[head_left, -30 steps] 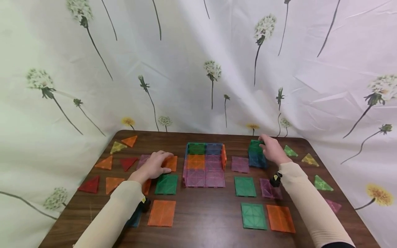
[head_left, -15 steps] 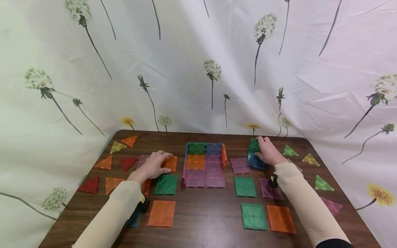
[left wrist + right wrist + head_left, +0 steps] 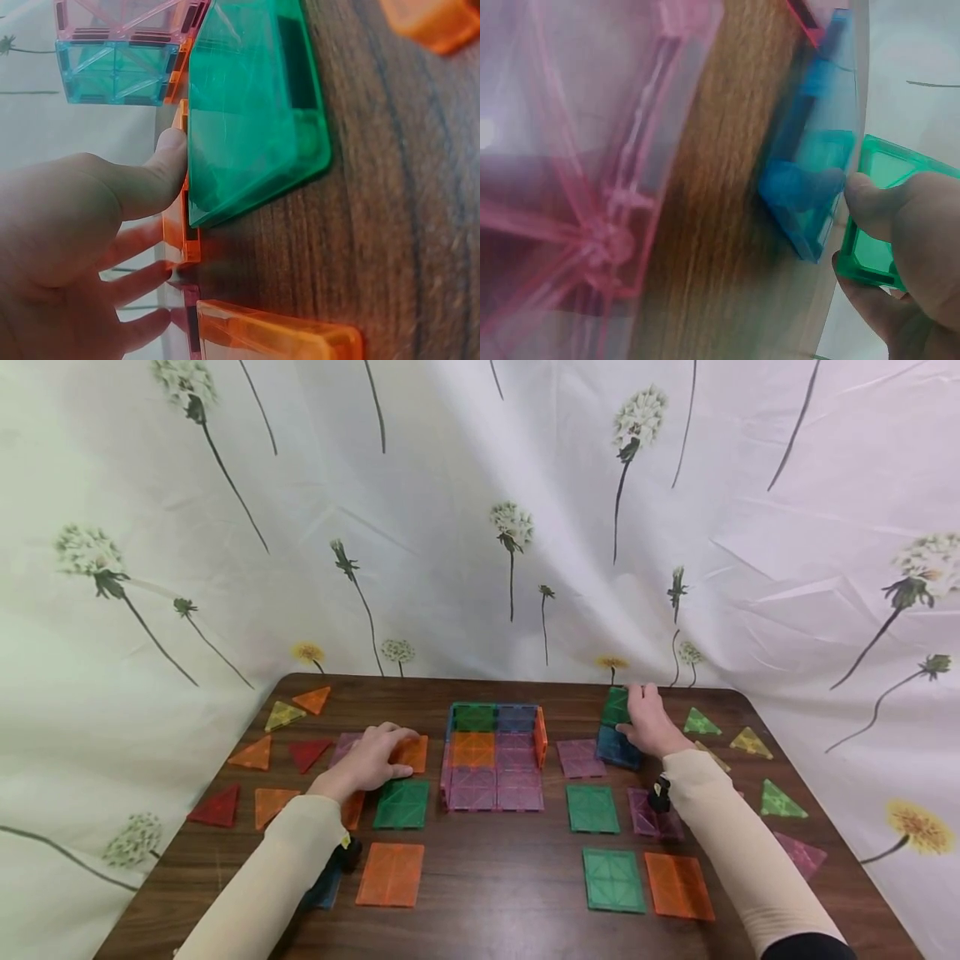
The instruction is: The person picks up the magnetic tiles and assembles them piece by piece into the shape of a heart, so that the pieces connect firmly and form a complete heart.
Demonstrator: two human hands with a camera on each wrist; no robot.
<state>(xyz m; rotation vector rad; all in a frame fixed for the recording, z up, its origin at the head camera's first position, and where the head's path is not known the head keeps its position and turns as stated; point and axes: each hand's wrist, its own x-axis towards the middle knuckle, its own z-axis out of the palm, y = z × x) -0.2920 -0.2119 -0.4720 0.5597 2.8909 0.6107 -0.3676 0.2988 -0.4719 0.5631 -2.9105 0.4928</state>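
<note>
My right hand pinches a translucent green square tile between thumb and fingers, as the right wrist view shows. Just nearer than it is a blue tile, close beside or touching the green one; I cannot tell which. My left hand lies over an orange square tile, thumb at its edge and fingers loosely extended. Next to that thumb is another green tile. Between the hands stands a low box of tiles, with a purple and orange floor, green and blue back walls and an orange right wall.
Red, orange and yellow triangles lie at the left. Green triangles, yellow ones and a pink piece lie at the right. Loose squares flank the box, among them a green one and an orange one. A dandelion-print curtain hangs behind.
My right hand has shifted slightly left, then a little farther back with the green tile, whose angle to the blue tile has changed. My left hand has stayed in place.
</note>
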